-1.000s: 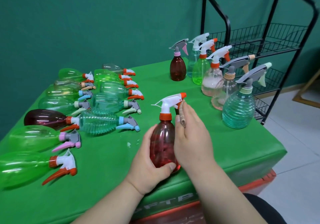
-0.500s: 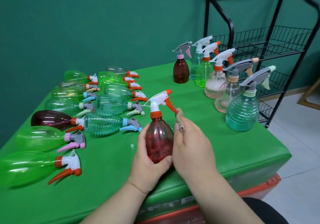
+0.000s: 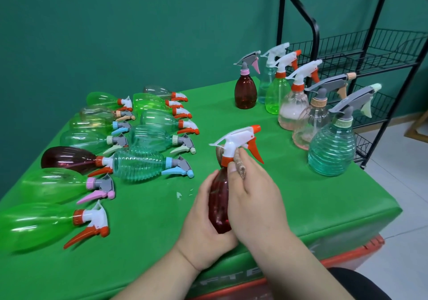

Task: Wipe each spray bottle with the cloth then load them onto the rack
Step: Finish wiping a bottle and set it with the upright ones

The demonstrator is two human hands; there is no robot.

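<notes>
A dark red spray bottle [image 3: 219, 204] with a white and orange trigger head stands tilted over the green table [image 3: 148, 218]. My left hand [image 3: 203, 221] grips its lower body from the left. My right hand [image 3: 257, 197] covers its right side and pinches a small brownish cloth [image 3: 239, 165] against the bottle's neck. Several bottles lie on their sides at the left, among them a green one [image 3: 34, 225]. Several more stand upright at the back right, the nearest a ribbed teal bottle [image 3: 331, 149]. The black wire rack [image 3: 361, 52] stands behind them on the right.
The table's right edge drops to a tiled floor [image 3: 398, 207]. An orange box edge [image 3: 347, 258] shows under the table's front. A wooden frame [image 3: 416, 126] leans at the far right. Green wall runs behind.
The red bottle's trigger head has turned, its nozzle now pointing right and up. My right hand with the cloth slid up from the body to the neck.
</notes>
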